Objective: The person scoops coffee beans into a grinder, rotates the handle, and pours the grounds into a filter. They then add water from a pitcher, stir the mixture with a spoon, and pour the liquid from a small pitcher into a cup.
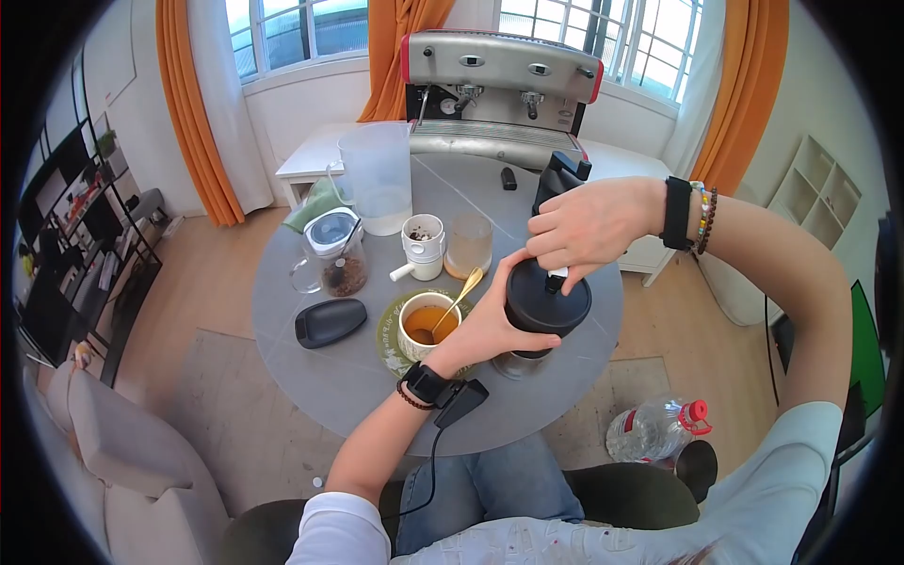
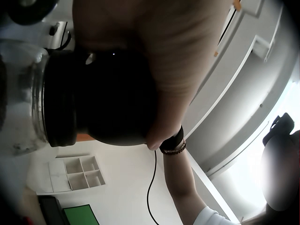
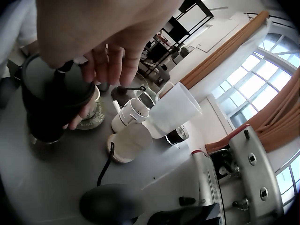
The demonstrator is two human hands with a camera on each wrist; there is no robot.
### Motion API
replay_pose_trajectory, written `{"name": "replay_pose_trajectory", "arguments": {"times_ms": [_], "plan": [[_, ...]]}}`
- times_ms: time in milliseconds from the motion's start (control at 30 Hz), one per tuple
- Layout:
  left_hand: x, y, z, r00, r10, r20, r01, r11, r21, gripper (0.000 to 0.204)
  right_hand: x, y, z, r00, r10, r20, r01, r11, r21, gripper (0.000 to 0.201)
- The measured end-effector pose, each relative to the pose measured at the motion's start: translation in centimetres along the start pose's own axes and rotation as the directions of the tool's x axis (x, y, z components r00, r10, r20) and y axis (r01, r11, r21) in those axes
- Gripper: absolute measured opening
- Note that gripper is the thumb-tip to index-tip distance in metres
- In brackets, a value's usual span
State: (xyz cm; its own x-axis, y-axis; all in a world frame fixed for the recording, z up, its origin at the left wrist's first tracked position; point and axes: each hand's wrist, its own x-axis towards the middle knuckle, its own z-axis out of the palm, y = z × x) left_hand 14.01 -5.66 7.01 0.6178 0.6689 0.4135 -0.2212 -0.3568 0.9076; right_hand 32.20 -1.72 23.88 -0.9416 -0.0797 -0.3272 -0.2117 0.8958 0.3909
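A black coffee grinder (image 1: 549, 297) with a glass jar (image 2: 23, 93) at its base stands upright near the table's right side. My left hand (image 1: 490, 325) grips its body, thumb along the near side. Over its top, the right hand (image 1: 589, 226) pinches the black crank handle at the lid's centre; the fingers partly hide it. Beside the left hand sits a patterned cup (image 1: 411, 344) of amber liquid on a green saucer (image 1: 386, 330), with a gold spoon (image 1: 468, 285) leaning in it.
Behind the cup are a white handled cup (image 1: 424, 250), a tumbler (image 1: 468, 250), a clear pitcher (image 1: 377, 174) and a lidded glass jug (image 1: 341, 254). A black oval dish (image 1: 330, 323) lies at left. A black kettle (image 3: 112, 204) stands past the grinder. The espresso machine (image 1: 499, 89) is at the back.
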Motion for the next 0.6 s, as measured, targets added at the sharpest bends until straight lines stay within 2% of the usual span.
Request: {"name": "replay_pose_trajectory", "arguments": {"times_ms": [100,167,200,267,300,367,467,500,600], "plan": [[0.0,0.0,0.0,1.000,-0.015,0.022,0.016,0.999,-0.052,0.113,0.0,0.1,0.6,0.999,0.004,-0.049,-0.001,0.999,0.051,0.043],[-0.2,0.3,0.0,1.000,-0.003,0.010,0.003,1.000,-0.009,0.107,-0.2,-0.1,1.0,0.996,0.036,-0.081,-0.026,0.993,0.119,0.044],[-0.3,0.4,0.1,1.000,0.004,0.006,-0.004,1.000,0.012,0.104,-0.4,-0.4,1.3,0.990,0.104,-0.090,-0.090,0.985,0.150,0.046],[-0.3,0.2,0.8,0.994,0.019,-0.105,-0.017,1.000,0.019,0.101,-0.8,-1.1,1.9,0.965,0.241,-0.102,-0.216,0.953,0.214,0.052],[-0.3,0.1,1.3,0.987,0.026,-0.160,-0.023,0.999,0.022,0.100,-0.7,-1.7,2.2,0.914,0.402,-0.057,-0.376,0.891,0.254,0.053],[0.1,0.1,2.2,0.960,0.030,-0.279,-0.020,0.999,0.038,0.099,-0.5,-3.1,2.7,0.733,0.678,0.056,-0.659,0.686,0.307,0.056],[0.5,-0.6,3.5,0.917,0.093,-0.387,-0.048,0.991,0.123,0.100,2.0,-5.4,0.3,0.436,0.878,0.198,-0.898,0.411,0.154,0.063],[0.5,-0.7,4.0,0.906,0.115,-0.407,-0.053,0.986,0.161,0.100,2.2,-6.0,0.7,0.407,0.906,0.117,-0.909,0.389,0.152,0.067],[0.3,-0.8,5.1,0.882,0.136,-0.450,-0.048,0.978,0.203,0.103,2.7,-6.7,0.6,0.311,0.942,0.124,-0.942,0.288,0.173,0.069]]}}
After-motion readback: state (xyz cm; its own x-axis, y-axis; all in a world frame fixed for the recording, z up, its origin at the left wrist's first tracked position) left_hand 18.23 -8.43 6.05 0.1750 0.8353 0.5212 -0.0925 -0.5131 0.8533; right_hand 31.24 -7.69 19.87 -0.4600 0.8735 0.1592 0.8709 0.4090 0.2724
